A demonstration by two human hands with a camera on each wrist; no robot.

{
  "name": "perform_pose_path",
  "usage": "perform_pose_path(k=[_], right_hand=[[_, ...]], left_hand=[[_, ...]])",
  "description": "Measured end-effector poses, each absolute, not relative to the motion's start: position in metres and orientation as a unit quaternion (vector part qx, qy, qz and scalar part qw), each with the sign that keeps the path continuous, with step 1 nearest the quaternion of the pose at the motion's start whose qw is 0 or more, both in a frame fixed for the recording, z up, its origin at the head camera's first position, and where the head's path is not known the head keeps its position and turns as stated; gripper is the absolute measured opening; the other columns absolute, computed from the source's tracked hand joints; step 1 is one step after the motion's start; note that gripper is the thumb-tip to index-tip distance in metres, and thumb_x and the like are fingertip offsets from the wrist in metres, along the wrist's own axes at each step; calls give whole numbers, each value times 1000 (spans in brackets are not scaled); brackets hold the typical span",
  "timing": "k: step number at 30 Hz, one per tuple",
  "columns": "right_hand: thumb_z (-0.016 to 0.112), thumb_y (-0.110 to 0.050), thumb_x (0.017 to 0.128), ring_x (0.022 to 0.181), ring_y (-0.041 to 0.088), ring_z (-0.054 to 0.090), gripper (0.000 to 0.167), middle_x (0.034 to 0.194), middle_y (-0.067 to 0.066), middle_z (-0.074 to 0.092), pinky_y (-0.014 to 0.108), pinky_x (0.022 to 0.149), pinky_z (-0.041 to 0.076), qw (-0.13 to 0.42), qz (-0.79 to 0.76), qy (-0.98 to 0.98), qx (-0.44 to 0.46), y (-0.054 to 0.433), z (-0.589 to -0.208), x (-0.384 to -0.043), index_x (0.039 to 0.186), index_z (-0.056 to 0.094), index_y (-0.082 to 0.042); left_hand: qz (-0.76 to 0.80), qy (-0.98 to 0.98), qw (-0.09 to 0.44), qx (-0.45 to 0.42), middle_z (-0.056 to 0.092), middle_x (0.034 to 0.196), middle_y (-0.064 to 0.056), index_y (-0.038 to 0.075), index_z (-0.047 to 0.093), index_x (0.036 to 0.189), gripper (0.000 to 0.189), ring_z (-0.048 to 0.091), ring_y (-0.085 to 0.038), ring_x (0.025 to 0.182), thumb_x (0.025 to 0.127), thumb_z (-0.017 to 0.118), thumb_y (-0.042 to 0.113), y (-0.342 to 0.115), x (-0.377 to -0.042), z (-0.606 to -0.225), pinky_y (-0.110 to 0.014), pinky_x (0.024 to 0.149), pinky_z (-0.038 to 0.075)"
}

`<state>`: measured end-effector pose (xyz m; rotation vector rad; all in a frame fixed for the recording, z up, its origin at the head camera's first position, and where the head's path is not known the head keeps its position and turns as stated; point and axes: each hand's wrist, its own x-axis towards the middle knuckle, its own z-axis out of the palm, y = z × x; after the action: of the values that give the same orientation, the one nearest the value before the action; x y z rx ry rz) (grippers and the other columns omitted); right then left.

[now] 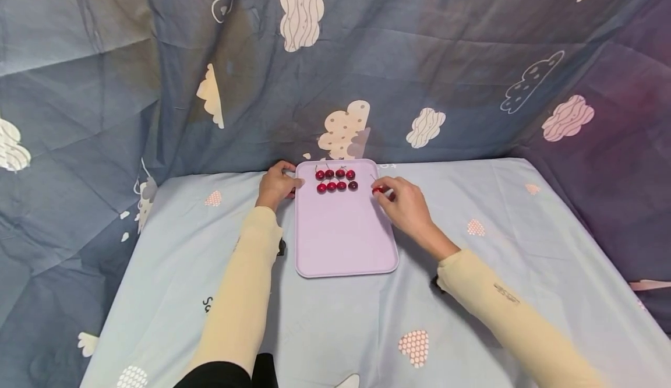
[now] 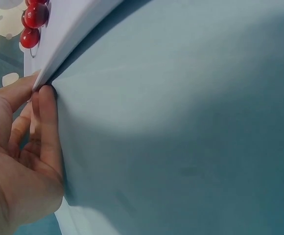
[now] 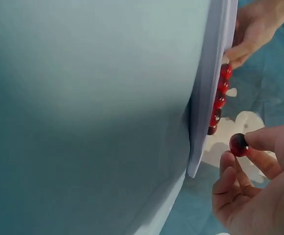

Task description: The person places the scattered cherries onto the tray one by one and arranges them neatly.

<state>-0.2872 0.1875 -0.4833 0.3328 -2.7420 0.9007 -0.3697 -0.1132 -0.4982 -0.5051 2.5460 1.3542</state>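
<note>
A pale purple tray (image 1: 346, 230) lies on the cloth-covered table, with several dark red cherries (image 1: 331, 186) in two rows near its far end. My left hand (image 1: 275, 187) grips the tray's left rim, thumb over the edge and fingers below it, as the left wrist view shows with the hand (image 2: 29, 142). Over the tray's right rim, my right hand (image 1: 406, 201) pinches a single cherry (image 3: 238, 145) between thumb and fingertips. Its thin stem points up in the head view. The held cherry is apart from the rows, to their right.
A light blue cloth (image 1: 472, 295) with hearts covers the table. Behind it hangs a dark blue curtain (image 1: 251, 85) with cloud prints, close to the tray's far edge. The near part of the tray is bare.
</note>
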Motion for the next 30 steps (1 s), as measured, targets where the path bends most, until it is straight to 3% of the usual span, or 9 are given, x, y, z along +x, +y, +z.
perform_pose_path(k=[12,22,30], right_hand=[[73,-22,96,87,29,69,12,93,9,76,46,79,50,83,276,-955,71,171,-499,-352,104,70,-14],[71,-27,100,91,31,69,14,98,9,76,49,81,52,51,244,-965,85,160,-495,-368,111,72,-18],[69,-28,103,91,31,68,16,99,10,75,48,79,52,44,235,-968,79,153,-495,-372,114,72,-18]], left_hand=[[457,865,107,-177,63,103,-9,20,59,135,44,69,-22,82,97,79,27,-113,-369,-499,-31,79,57],[459,867,102,-168,61,99,-7,20,60,133,43,68,-19,77,96,79,27,-113,-369,-497,-26,69,54],[460,864,109,-176,60,99,-8,21,60,134,43,67,-20,78,96,79,27,-115,-371,-498,-27,69,53]])
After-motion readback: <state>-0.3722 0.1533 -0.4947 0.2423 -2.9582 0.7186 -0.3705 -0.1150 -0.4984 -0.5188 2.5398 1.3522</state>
